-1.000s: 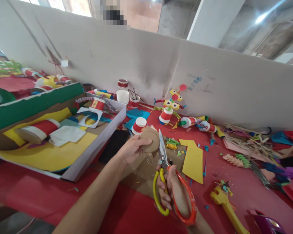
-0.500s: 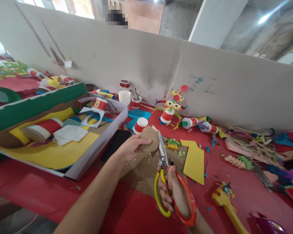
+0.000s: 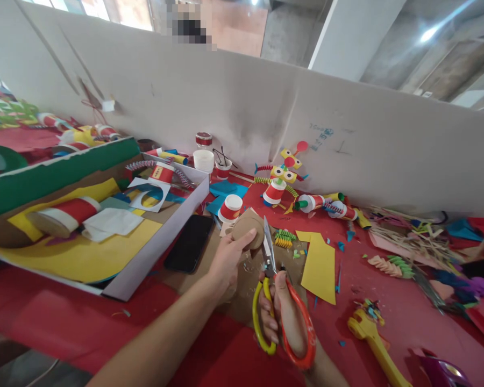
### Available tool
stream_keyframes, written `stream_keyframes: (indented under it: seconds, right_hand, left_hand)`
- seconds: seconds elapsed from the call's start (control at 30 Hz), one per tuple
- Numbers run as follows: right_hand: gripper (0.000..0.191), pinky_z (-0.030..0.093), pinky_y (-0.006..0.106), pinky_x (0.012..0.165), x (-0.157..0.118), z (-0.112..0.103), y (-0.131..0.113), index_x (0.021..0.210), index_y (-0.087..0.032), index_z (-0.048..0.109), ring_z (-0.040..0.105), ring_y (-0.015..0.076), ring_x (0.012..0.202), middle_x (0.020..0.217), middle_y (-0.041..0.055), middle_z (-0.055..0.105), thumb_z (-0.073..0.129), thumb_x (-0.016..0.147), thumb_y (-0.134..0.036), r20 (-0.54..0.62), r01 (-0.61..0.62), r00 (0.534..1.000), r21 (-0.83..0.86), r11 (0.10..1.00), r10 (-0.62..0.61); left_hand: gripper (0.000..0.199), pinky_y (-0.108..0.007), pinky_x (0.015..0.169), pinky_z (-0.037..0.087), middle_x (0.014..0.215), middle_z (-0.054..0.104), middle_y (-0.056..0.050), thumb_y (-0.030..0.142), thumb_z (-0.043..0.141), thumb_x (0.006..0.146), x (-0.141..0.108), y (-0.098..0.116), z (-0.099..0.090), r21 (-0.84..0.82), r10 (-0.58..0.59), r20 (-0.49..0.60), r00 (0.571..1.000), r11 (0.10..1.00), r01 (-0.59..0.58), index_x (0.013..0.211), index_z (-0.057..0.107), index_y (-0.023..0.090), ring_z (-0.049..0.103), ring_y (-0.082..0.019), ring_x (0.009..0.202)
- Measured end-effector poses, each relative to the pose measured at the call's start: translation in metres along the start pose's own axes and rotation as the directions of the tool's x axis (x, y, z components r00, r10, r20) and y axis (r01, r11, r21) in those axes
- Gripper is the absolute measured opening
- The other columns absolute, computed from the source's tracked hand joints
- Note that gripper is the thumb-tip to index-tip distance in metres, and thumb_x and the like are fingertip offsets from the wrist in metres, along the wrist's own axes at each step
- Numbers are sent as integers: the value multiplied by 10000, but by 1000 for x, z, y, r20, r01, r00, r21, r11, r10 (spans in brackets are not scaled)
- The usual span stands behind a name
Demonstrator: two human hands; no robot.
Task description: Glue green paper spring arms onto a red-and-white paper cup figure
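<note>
My left hand (image 3: 228, 259) pinches a round piece of brown cardboard (image 3: 248, 227), thumb on top and fingers beneath. In my right hand (image 3: 276, 312) is a pair of scissors (image 3: 269, 252) with one yellow and one orange handle loop. The blades point away from me, slightly parted, right beside the cardboard's right edge; whether they touch it I cannot tell. Under both hands lies a brown cardboard sheet (image 3: 242, 298) strewn with small scraps. Just beyond the round piece stands a red and white paper cup (image 3: 230, 208).
A black phone (image 3: 189, 243) lies left of my hand, beside a box (image 3: 173, 232) of paper and cup figures. To the right are yellow paper (image 3: 321, 269), a yellow tool (image 3: 373, 336) and paper strips (image 3: 407, 236). A cup figure (image 3: 275, 191) stands before the grey partition (image 3: 242, 107).
My left hand has shifted right and turned, carrying the round cardboard slightly to the right. The phone shows more fully. The scissors stay close to the same place.
</note>
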State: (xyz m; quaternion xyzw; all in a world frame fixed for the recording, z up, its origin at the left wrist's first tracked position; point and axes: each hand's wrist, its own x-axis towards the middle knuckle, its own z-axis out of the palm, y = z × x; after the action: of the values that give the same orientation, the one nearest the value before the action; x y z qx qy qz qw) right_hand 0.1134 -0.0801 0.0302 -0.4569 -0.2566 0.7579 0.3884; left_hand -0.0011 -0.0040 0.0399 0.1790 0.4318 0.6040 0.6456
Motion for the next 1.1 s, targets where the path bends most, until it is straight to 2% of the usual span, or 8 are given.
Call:
stream_keyframes:
  seconds: [0.1,0.23,0.37,0.57,0.93,1.1]
  right_hand:
    - [762,268,124,255,1,-1,2,943,-227,441,246,23,340,530,-111,416,542,551,-872,18,-5,1000,-4,1000,5]
    - [740,293,136,270,5,-6,2,975,-226,458,269,27,336,533,-101,433,501,606,-866,82,-19,997,48,999,15]
    - [687,332,157,295,8,-12,2,989,-230,459,302,39,354,571,-78,476,469,672,-840,145,-10,989,115,993,-7]
    - [659,311,158,306,6,-14,1,984,-224,468,306,43,364,580,-78,454,465,700,-820,152,-7,988,155,988,-17]
    - [723,257,126,283,1,-11,-1,987,-231,467,255,25,359,560,-104,406,525,613,-848,106,-49,994,79,996,41]
    - [739,245,119,274,0,-10,-2,995,-228,479,245,19,352,555,-108,398,528,602,-852,85,-55,995,50,997,51]
  left_hand:
    - [241,-224,591,496,713,711,-46,245,806,592,5,3,-3,23,-1,-8,1000,1000,1,770,680,141,637,-134,609]
    - [301,-240,631,511,759,721,-58,225,807,571,9,3,-5,23,-33,-44,998,999,34,829,674,146,650,-141,634]
    - [339,-249,652,516,793,725,-70,236,818,564,5,2,-3,51,-49,-9,999,997,49,858,680,138,653,-143,653]
    - [262,-236,640,522,798,733,-74,207,798,590,-1,5,0,25,-68,50,996,997,67,815,691,125,657,-142,661]
    - [301,-305,668,540,867,723,-109,208,799,596,10,11,-10,100,-113,97,989,990,103,852,676,109,671,-195,730]
    - [288,-287,649,528,808,723,-85,194,783,599,9,20,-9,142,-156,128,979,980,137,856,682,113,665,-179,689]
